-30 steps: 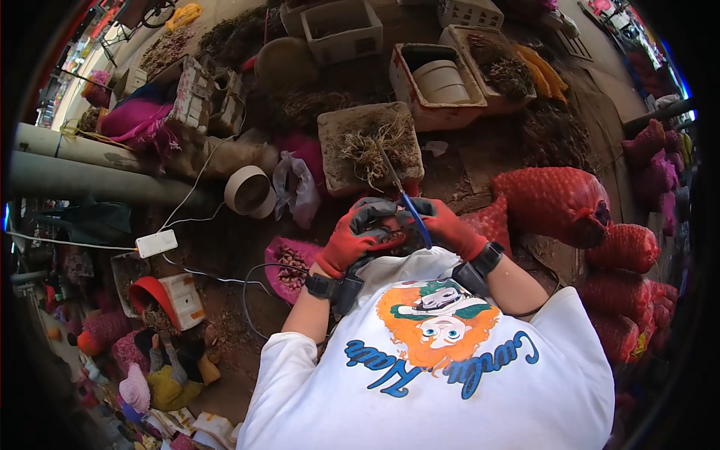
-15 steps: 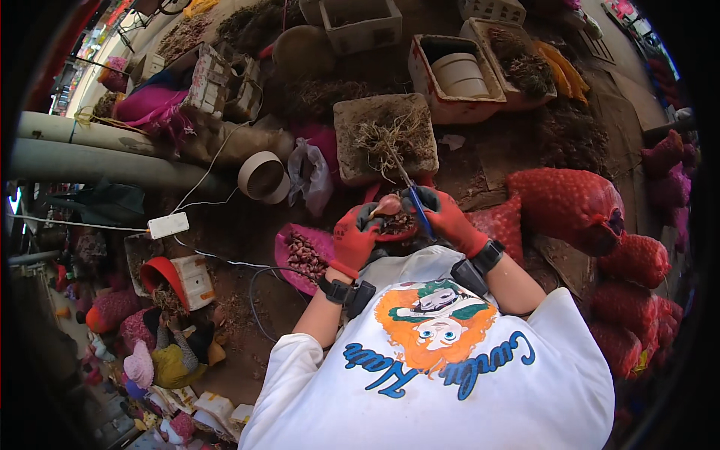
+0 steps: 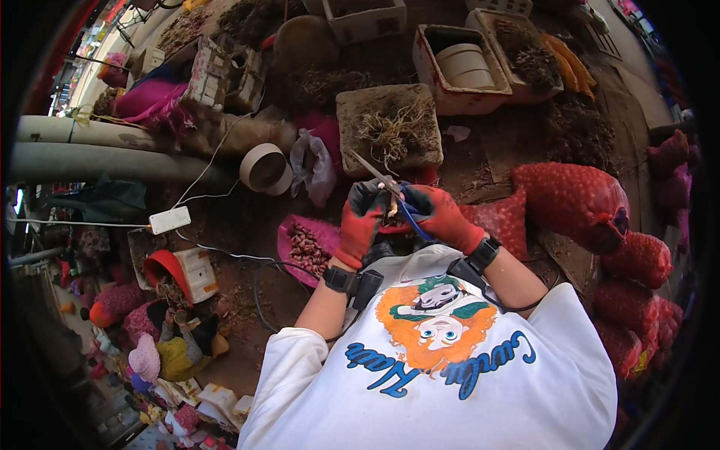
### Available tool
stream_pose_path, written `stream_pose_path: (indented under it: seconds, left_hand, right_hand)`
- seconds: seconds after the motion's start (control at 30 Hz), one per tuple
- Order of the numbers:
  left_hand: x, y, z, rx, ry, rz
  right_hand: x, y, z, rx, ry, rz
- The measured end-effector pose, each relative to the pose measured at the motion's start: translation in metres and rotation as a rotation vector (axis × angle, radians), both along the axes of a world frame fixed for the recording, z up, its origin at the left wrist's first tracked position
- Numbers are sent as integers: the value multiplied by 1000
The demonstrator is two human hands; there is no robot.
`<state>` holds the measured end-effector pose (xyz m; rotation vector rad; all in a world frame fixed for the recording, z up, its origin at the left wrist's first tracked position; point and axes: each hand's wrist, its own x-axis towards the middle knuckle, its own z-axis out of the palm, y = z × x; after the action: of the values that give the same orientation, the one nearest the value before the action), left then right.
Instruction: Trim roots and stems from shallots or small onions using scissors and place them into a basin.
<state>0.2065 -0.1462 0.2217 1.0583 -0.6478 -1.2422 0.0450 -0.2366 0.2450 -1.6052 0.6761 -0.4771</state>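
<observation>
My right hand (image 3: 444, 216), in a red glove with dark fingers, grips blue-handled scissors (image 3: 373, 169); the blades point up and left. Close beside them, my left hand (image 3: 363, 219), gloved alike, is closed around a garlic bulb that its fingers mostly hide. A pale piece of the garlic (image 3: 393, 202) shows between the hands, right at the blades. Beyond the hands stands a dirty foam box (image 3: 346, 120) with cut dry stalks (image 3: 391, 133) on it. Left of my left wrist lies a pink bag (image 3: 286, 238) holding loose garlic cloves or small bulbs (image 3: 306, 247).
Full red mesh sacks (image 3: 571, 201) are stacked on the right. Foam boxes (image 3: 424, 71) stand at the far side, one with a white tub (image 3: 466, 67). On the left are a white power strip (image 3: 169, 220) with cables, a round ring-shaped container (image 3: 265, 172) and seated people (image 3: 171, 360).
My left hand has turned and closed over the garlic bulb, which showed plainly before. The scissors have swung, their blades now lying across toward the left hand.
</observation>
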Motion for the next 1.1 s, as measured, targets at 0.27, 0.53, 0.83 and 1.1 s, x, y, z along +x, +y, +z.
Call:
stream_pose_path:
  seconds: [0.27,0.53,0.83,1.1]
  left_hand:
    - [2,12,14,140,147,-174]
    - [2,30,-5,114,192,-137]
    - [1,39,6,28,414,52]
    - [36,50,-5,14,106,26]
  right_hand:
    - [-1,0,1,-509,128,61]
    - [-2,2,-8,-523,149,238]
    - [14,10,27,400,-101,246]
    - [-9,-5,24,-698,486,273]
